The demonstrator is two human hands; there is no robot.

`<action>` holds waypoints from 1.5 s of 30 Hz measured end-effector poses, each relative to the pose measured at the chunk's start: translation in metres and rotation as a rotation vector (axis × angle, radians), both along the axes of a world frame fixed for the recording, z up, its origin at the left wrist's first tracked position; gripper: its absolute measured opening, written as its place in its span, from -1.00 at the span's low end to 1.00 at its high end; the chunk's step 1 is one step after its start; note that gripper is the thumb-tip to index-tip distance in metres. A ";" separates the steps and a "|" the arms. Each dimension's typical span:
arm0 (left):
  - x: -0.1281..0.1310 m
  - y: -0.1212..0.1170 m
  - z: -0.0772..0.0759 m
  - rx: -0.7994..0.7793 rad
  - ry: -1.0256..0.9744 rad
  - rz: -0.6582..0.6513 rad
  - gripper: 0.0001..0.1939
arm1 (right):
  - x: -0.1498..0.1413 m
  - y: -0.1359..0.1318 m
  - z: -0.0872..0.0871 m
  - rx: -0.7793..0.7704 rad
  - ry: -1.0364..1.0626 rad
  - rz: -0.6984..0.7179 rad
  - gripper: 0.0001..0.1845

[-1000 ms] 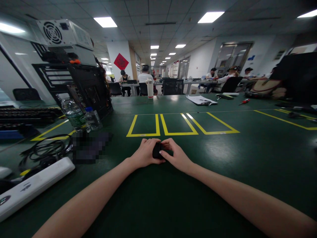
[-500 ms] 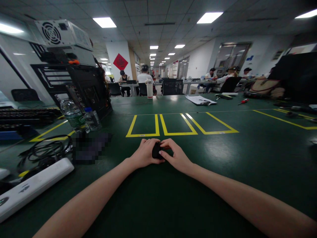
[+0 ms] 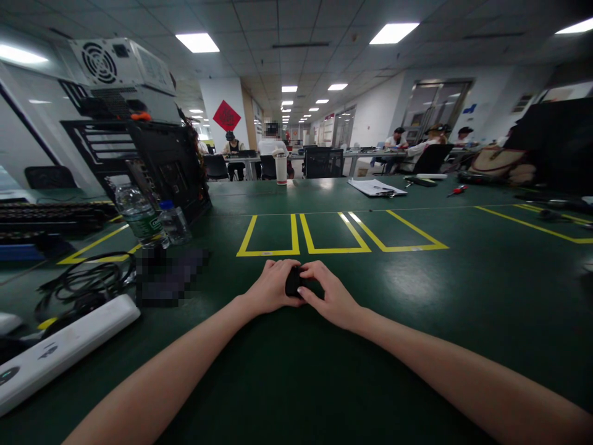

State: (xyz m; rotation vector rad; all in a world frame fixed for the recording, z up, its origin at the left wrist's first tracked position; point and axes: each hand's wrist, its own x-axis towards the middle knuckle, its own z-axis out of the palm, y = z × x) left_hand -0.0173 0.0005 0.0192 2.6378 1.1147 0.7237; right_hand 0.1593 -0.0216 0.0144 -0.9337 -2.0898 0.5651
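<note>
A small black object [image 3: 293,281] rests on the green table [image 3: 417,321] just in front of three yellow-taped boxes [image 3: 333,233]. My left hand [image 3: 270,287] curls round its left side. My right hand [image 3: 327,292] pinches it from the right, thumb below and fingers over the top. Both hands rest on the table and hide most of the object, so I cannot make out what it is.
At left stand an open black computer case [image 3: 157,164] with a power supply [image 3: 123,65] on top, two water bottles [image 3: 139,216], tangled cables [image 3: 83,281] and a white power strip [image 3: 60,346]. A cup [image 3: 281,167], a clipboard [image 3: 376,186] and seated people lie farther back.
My right fingers have closed further over the top of the black object. Otherwise both hands stay in place.
</note>
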 end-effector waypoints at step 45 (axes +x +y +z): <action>0.001 0.002 -0.003 0.035 -0.015 -0.017 -0.38 | -0.001 0.004 -0.004 -0.019 0.071 -0.009 -0.65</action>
